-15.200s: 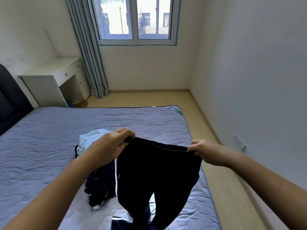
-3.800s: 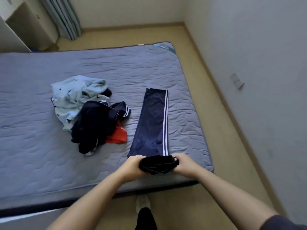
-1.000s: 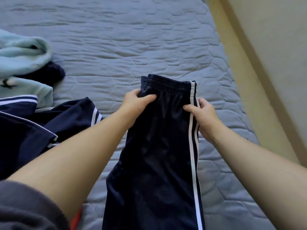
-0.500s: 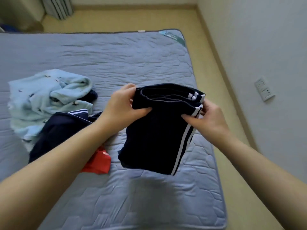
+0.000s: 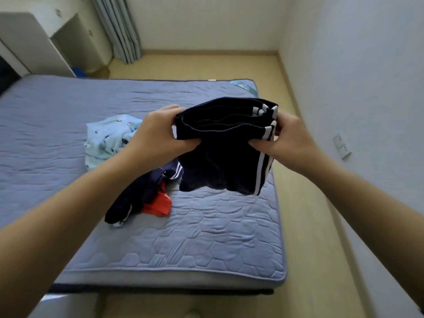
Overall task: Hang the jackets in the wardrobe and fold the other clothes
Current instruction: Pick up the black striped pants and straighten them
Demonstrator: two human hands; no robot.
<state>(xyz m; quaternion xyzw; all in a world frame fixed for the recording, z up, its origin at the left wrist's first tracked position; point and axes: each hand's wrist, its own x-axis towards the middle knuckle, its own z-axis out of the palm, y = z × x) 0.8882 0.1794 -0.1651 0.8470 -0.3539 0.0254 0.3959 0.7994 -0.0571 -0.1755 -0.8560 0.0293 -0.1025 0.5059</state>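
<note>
Clutching folded striped trousers point(image 5: 220, 161) in left grip point(image 5: 160, 134) and right grip point(image 5: 289, 138), above blue quilted mattress point(image 5: 206, 237), pale floor point(image 5: 302, 216)

Over the bed, the folded trousers point(image 5: 220, 161) hide most fingers of the left hand point(image 5: 158, 131) and the right hand point(image 5: 291, 138) from me. The left forearm covers part of the navy garment point(image 5: 142, 191). I cannot read the small white lettering on the red garment point(image 5: 158, 204). The curtain point(image 5: 119, 28) is cropped at the top.
</note>
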